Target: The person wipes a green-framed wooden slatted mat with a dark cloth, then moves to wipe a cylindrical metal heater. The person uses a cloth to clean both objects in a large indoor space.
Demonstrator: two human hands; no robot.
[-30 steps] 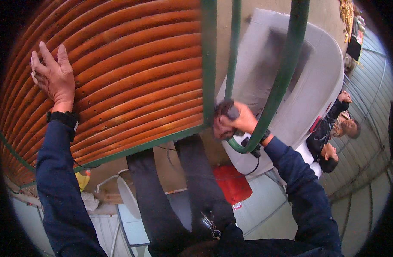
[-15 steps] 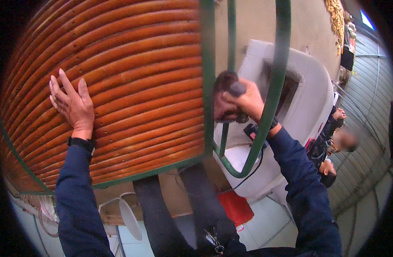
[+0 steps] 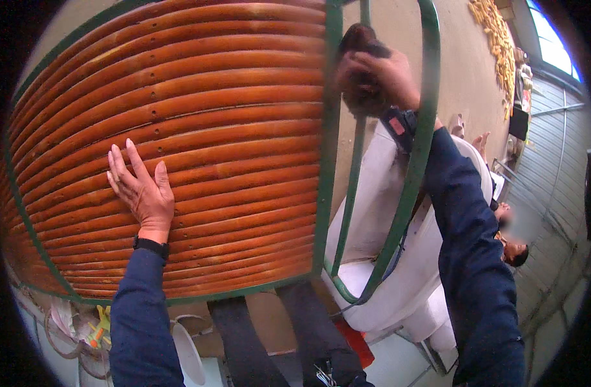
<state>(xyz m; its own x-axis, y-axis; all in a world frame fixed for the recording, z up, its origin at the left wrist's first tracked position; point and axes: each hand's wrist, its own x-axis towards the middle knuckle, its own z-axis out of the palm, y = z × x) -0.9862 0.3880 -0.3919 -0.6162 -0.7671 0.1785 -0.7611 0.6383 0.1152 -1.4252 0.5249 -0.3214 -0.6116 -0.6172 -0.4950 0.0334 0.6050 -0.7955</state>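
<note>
Coil of orange ribbed tubing, wound round a large drum, filling the upper left of the view inside a green frame.

Grip first: right hand closed tight round a dark handle, fingers wrapped fully, no gap visible; motion-blurred. Positioned high, just inside the green hoop. Against half a second back: same handle, same hold, but carried from mid-height up to the top of the hoop; a second back, down near the hoop's lowest bend. Read as a cranking sweep, roughly half a turn done.

Left hand open, fingers spread, palm flat on the windings, holding nothing. Shifted lower and rightward across the coil, likely steadying or feeling the turns as they pass. Black wristband at the cuff.

Further out: white machine housing behind the hoop; a seated person well apart at right.
</note>
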